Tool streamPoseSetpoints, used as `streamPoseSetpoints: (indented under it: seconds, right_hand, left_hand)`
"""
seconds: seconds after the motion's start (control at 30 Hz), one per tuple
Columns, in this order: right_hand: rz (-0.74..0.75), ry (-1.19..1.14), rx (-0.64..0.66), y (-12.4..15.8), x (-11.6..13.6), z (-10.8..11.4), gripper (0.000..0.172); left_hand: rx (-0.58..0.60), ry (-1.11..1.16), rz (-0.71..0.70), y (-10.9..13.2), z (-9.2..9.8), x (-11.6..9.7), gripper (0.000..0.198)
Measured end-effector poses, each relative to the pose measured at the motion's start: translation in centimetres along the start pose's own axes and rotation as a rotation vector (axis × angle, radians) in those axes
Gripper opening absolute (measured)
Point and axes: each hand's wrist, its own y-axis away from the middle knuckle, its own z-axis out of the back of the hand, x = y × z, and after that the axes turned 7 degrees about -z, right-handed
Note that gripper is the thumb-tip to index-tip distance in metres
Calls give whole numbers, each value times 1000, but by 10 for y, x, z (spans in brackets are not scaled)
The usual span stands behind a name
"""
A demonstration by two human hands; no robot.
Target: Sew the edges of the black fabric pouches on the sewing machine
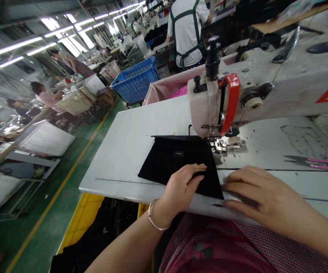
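Note:
A flat piece of black fabric (178, 159) with a small label lies on the white sewing table (130, 151), its right corner near the presser foot (226, 145) of the sewing machine (266, 91). My left hand (182, 185), with a silver bracelet on the wrist, rests flat on the fabric's near edge, fingers stretched out. My right hand (255, 197) lies flat on the table beside the fabric's right corner, fingertips touching its edge.
Pink-handled snips (314, 162) lie on the table at right. A yellow bin (84, 220) with dark cloth stands below the table's left end. A blue crate (137, 81) and a person in a green-strapped apron (186, 30) are behind the table. Other workers sit at far left.

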Motion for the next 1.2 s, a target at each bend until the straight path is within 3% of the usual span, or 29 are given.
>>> streamPoseSetpoints:
  seconds: [0.13, 0.3, 0.43, 0.5, 0.6, 0.8, 1.03, 1.2]
  right_hand:
    - [-48, 6, -130, 20, 22, -17, 22]
    - [10, -15, -153, 8, 28, -24, 15]
    - [76, -15, -175, 5, 26, -20, 19]
    - [110, -49, -167, 6, 24, -20, 20]
    - [119, -100, -149, 8, 20, -21, 21]
    - [143, -124, -75, 5, 13, -20, 24]
    - [187, -15, -134, -5, 5, -20, 28]
    - [59, -32, -71, -4, 1, -25, 16]
  left_hand:
    - [-12, -41, -38, 1, -1, 0, 24]
    - [-35, -185, -177, -4, 7, -3, 27]
    - [232, -463, -451, -11, 11, -6, 29]
    - [355, -577, -518, -12, 7, -5, 28]
    - [414, -648, -509, -10, 0, -2, 28]
    - [424, -652, -512, -7, -2, 5, 29]
    - [424, -662, -505, -20, 3, 15, 29]
    - [396, -633, -516, -24, 4, 21, 28]
